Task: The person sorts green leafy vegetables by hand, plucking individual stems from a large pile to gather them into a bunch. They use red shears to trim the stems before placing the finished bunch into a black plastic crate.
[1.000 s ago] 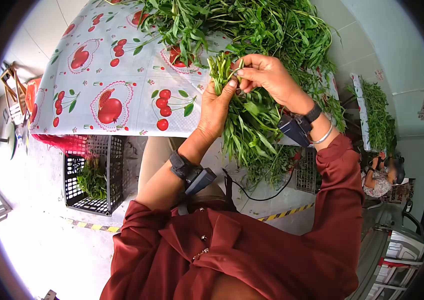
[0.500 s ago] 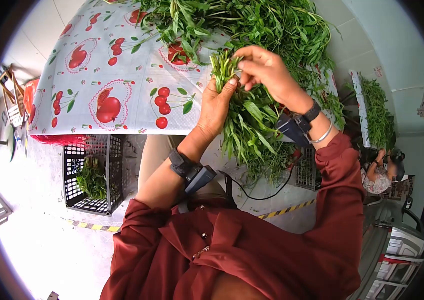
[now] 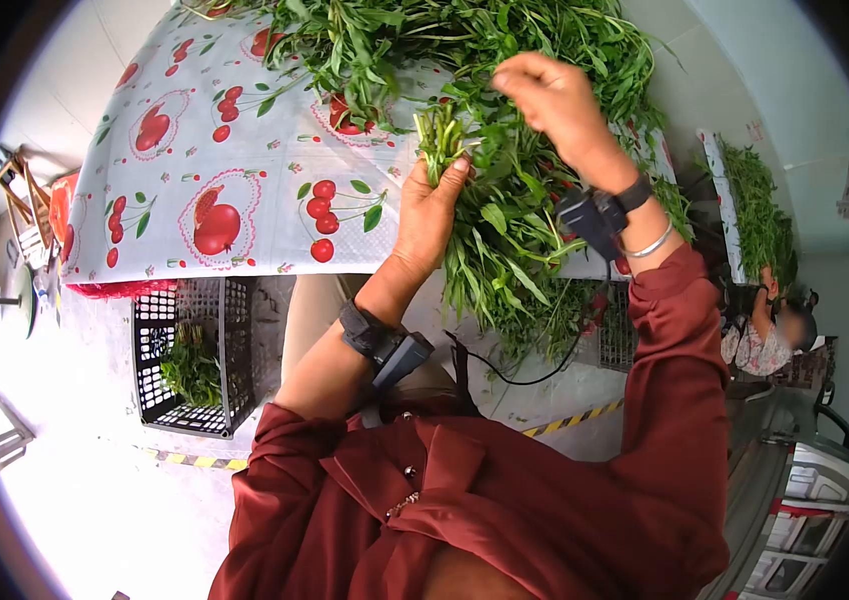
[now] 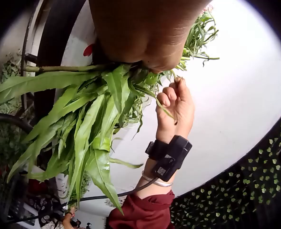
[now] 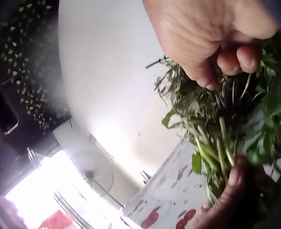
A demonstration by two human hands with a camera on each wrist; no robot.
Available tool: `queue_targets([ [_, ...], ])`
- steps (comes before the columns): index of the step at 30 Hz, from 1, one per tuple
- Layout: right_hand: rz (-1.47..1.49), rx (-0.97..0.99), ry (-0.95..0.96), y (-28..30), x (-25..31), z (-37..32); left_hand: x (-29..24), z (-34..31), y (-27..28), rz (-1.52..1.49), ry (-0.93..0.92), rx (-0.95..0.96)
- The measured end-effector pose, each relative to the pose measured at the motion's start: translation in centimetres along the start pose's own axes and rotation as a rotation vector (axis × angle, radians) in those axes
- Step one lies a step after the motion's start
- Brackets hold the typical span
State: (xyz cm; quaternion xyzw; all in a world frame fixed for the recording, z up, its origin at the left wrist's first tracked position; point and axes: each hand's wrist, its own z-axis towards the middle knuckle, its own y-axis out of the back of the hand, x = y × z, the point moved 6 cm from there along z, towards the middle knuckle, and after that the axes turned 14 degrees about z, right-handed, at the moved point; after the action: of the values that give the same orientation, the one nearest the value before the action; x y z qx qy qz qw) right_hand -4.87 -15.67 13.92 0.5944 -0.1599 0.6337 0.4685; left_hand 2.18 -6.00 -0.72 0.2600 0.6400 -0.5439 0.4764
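Note:
In the head view my left hand grips a bunch of leafy green stems, thumb across it and the cut ends pointing up. Long leaves hang from this bunch below the hand in the left wrist view. My right hand is raised beyond the bunch and to its right, over the heap of greens. Its fingers are curled in toward the palm, and no thing shows in them. In the right wrist view the right hand is above the cut stems, apart from them.
The table has a fruit-print cloth. Beneath its left front edge stands a black plastic crate with greens inside, by some red netting. More greens lie on another table at right, where another person works.
My right hand has left the stem ends of the bunch and moved up and right toward the heap. The left hand keeps its grip in nearly the same place.

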Motion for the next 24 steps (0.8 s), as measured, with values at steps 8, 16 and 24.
queue_targets([
  [8,-0.207,0.090,-0.138,5.4,-1.4,-5.0,-0.5,-0.1,0.2,-0.086,0.011,-0.081],
  [16,-0.536,0.328,-0.366,3.9,-5.8,-9.6,-0.8,-0.1,0.2,-0.089,-0.027,-0.058],
  [24,0.133,-0.319,-0.490,13.4,-7.5,-12.8,-1.0,-0.2,0.7,-0.007,-0.043,-0.133],
])
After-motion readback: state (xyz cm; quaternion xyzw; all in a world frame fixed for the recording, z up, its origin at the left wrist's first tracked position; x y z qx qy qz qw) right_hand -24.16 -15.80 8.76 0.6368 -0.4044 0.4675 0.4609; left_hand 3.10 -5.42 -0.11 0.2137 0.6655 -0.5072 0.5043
